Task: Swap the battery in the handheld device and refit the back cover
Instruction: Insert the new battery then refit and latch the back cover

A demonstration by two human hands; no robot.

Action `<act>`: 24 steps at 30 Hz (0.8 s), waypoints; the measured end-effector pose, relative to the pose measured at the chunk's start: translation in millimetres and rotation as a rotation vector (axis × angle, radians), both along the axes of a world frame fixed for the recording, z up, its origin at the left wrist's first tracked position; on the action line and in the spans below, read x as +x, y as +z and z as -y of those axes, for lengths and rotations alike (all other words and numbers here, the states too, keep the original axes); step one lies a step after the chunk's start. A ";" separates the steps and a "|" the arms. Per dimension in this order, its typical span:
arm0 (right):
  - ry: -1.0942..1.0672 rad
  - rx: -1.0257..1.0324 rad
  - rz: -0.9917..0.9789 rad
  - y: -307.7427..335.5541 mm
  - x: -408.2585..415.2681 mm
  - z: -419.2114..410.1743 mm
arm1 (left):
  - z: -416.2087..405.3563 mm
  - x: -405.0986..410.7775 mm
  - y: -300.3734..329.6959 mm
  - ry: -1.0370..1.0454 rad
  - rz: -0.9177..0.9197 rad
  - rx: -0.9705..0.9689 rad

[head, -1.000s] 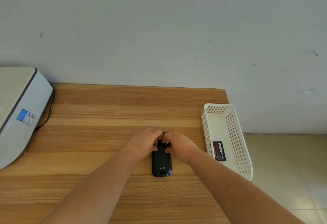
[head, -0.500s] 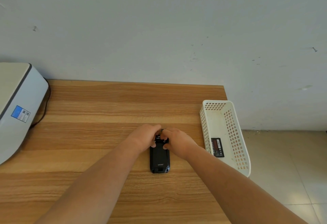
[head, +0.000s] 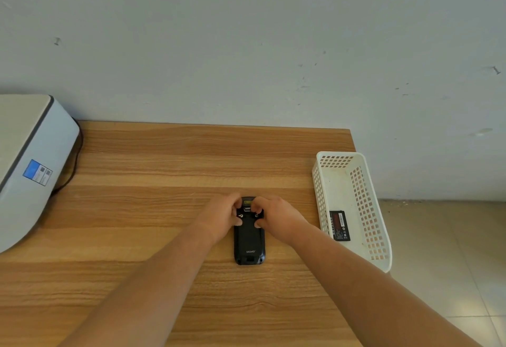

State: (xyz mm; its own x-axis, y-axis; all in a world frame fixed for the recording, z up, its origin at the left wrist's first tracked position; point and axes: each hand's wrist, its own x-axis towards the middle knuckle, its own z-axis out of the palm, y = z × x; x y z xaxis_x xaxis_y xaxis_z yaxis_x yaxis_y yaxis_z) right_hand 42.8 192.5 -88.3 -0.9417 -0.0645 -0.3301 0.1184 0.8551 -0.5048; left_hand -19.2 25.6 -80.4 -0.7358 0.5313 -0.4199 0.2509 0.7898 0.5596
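Wooden table [head: 191, 160] against scuffed pale wall [head: 246, 45]; beige tiled floor [head: 443, 264] at right, evenly lit.

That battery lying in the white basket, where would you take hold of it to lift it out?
Pinch the battery by its two long edges, coming straight down from above. It lies flat on the floor of the white basket, label up, beside the left wall, so nothing can slide under it. The basket's open top is likely the only free way in.
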 end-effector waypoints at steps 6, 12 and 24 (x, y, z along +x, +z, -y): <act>-0.013 0.026 0.073 1.4 -4.8 -2.0 | 0.4 3.7 -1.1 0.037 -0.055 -0.028; 0.030 0.072 0.123 2.7 -10.8 -6.8 | -1.4 5.3 0.2 -0.013 -0.089 -0.120; 0.186 0.220 0.177 5.8 -26.1 -8.0 | -6.4 7.5 -0.6 -0.024 -0.165 -0.202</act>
State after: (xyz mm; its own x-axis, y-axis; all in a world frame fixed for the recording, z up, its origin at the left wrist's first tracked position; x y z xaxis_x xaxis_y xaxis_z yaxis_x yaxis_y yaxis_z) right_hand 16.7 200.5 -82.5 -0.8472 -0.1388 -0.5129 0.0194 0.9566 -0.2909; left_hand -11.8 31.9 -80.9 -0.7916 0.4666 -0.3946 0.3455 0.8743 0.3409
